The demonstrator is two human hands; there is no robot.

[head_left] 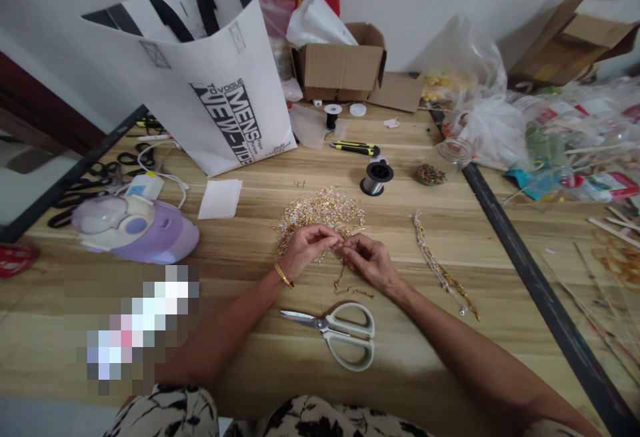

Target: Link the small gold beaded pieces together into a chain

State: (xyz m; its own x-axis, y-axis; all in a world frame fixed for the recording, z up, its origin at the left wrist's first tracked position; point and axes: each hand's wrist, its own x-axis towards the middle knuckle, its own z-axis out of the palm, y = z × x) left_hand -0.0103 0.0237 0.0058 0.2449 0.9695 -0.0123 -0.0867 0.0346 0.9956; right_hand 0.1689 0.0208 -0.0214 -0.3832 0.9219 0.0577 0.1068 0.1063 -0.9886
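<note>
My left hand (pixel 311 245) and my right hand (pixel 369 258) meet fingertip to fingertip in front of a pile of small gold and clear beads or jewelry pieces (pixel 320 210). Both are closed in a pinch. From under the right fingers a thin gold chain (pixel 340 284) runs down and lies curled on the wooden table (pixel 240 330); what sits between the left fingertips is too small to make out. White-handled scissors (pixel 335 330) lie nearer me, blades partly apart. Finished-looking silver and gold chains (pixel 435 264) lie to the right.
Behind the pile are a wire spool (pixel 376 178), a yellow-black utility knife (pixel 354 148), a black thread spool (pixel 331 118) and a jar of beads (pixel 440 169). At left stand a purple bottle (pixel 150 227) and a white paper bag (pixel 215 90). Plastic bags (pixel 493 127) crowd the right.
</note>
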